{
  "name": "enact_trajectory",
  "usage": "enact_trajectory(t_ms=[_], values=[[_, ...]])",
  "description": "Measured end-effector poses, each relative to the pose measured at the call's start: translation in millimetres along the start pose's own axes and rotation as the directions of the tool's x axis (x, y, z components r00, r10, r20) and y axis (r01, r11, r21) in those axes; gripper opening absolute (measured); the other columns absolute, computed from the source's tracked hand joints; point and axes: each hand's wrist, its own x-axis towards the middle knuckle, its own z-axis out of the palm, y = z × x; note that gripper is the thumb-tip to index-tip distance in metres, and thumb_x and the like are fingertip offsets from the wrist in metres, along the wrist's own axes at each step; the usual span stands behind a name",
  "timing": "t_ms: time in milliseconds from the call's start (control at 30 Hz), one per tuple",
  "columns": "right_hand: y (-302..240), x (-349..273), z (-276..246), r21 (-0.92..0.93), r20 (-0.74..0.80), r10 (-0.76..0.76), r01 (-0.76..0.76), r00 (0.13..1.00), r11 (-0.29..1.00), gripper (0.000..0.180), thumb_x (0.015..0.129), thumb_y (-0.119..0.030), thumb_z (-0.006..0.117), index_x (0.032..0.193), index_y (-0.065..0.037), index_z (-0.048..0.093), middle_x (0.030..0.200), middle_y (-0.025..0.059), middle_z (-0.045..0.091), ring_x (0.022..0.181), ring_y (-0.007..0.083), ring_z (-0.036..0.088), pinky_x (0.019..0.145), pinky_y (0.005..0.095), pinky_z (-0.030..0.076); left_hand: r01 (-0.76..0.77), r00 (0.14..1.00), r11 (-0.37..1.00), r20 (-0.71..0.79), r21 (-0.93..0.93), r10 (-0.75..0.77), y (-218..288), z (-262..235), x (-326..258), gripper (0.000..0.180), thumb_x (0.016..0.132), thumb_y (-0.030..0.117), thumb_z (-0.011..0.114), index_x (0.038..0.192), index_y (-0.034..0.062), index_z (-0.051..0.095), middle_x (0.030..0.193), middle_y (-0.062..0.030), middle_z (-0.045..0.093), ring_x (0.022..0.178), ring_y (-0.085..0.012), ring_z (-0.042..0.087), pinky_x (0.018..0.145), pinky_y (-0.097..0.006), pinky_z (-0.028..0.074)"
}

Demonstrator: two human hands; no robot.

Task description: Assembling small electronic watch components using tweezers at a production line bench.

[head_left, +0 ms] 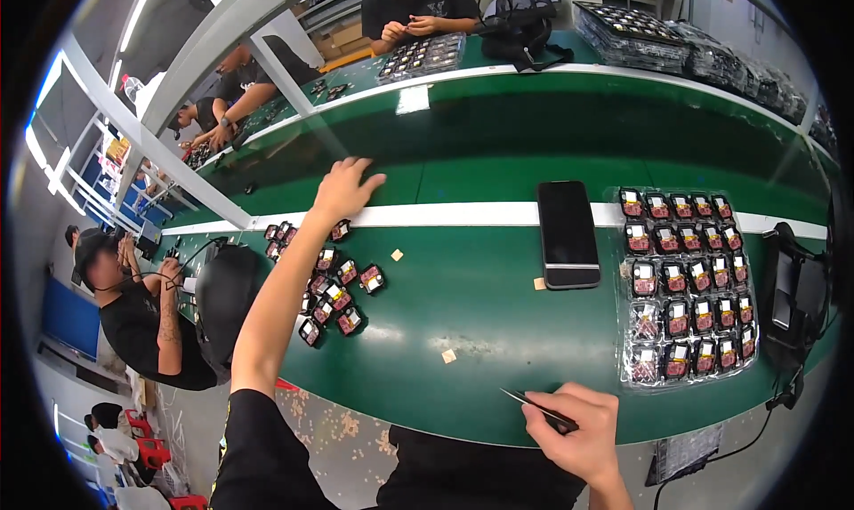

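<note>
My left hand [345, 190] reaches out over the white rail, fingers spread and nothing in them. Below it and partly behind my forearm lies a loose cluster of small black square modules [337, 297] with red, yellow and white parts. Near the front edge of the table my right hand [580, 428] is closed around dark, pointed tweezers [559, 419], their thin tip directed up and left. To the right, a clear plastic tray [628, 378] holds rows of the same kind of modules, and a black phone [569, 234] lies left of it.
Small tan squares [448, 356] lie on the green table [463, 305]. A black strapped device [787, 288] with a cable sits at the right edge. Beyond the white rail [463, 214], a person works over a filled tray [422, 58]; stacked trays [632, 39] stand far right. Co-workers sit at left.
</note>
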Motion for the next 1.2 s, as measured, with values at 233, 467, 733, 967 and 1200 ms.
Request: enact_trajectory(t_ms=[233,467,733,967,1200], values=[[1,-2,2,-0.028,-0.003,0.000,0.000,1.000,1.000,0.016,0.084,0.000,0.088,0.100,0.001,0.086,0.067,0.0038,0.069,0.051,0.0085,0.057,0.048,0.0262,0.039,-0.114,0.993,0.922,-0.066,-0.370,0.097,-23,-1,0,0.039,0.100,0.017,0.079,0.136,0.0047,0.072,0.112,-0.0166,0.072,0.104,-0.0349,0.071,0.095,-0.044,0.056],[5,-4,3,-0.090,-0.053,0.008,-0.013,0.999,0.996,0.018,0.082,-0.002,0.089,0.101,-0.002,0.087,0.068,0.0027,0.065,0.049,0.0108,0.056,0.047,0.0276,0.041,-0.363,0.814,0.616,0.084,-0.699,0.575,157,-67,-97,0.064,0.094,0.009,0.085,0.153,0.0060,0.061,0.127,-0.0118,0.074,0.113,-0.0287,0.071,0.101,-0.041,0.058],[2,4,2,-0.089,-0.024,-0.013,0.011,1.000,0.996,0.023,0.080,0.000,0.089,0.103,-0.002,0.086,0.068,0.0020,0.065,0.050,0.0112,0.057,0.047,0.0276,0.042,-0.410,0.773,0.500,0.001,-0.763,0.634,201,-83,-155,0.088,0.077,0.020,0.097,0.157,0.0051,0.062,0.155,-0.0184,0.063,0.136,-0.0388,0.064,0.110,-0.047,0.055],[2,3,1,-0.104,-0.024,0.016,-0.019,1.000,0.994,0.024,0.079,0.001,0.090,0.102,-0.001,0.086,0.069,0.0015,0.066,0.049,0.0094,0.056,0.045,0.0255,0.040,-0.426,0.797,0.640,0.069,-0.639,0.600,194,-65,-159,0.069,0.073,0.027,0.101,0.135,0.0079,0.077,0.124,-0.0087,0.068,0.110,-0.0310,0.064,0.099,-0.043,0.050],[2,5,-5,-0.063,-0.004,0.036,-0.036,0.999,0.997,0.023,0.080,0.003,0.089,0.103,0.000,0.087,0.070,0.0029,0.068,0.051,0.0080,0.057,0.046,0.0241,0.038,-0.357,0.782,0.552,0.082,-0.753,0.618,194,-67,-160,0.057,0.079,0.017,0.096,0.132,0.0066,0.078,0.120,-0.0074,0.070,0.109,-0.0289,0.065,0.097,-0.041,0.048]])
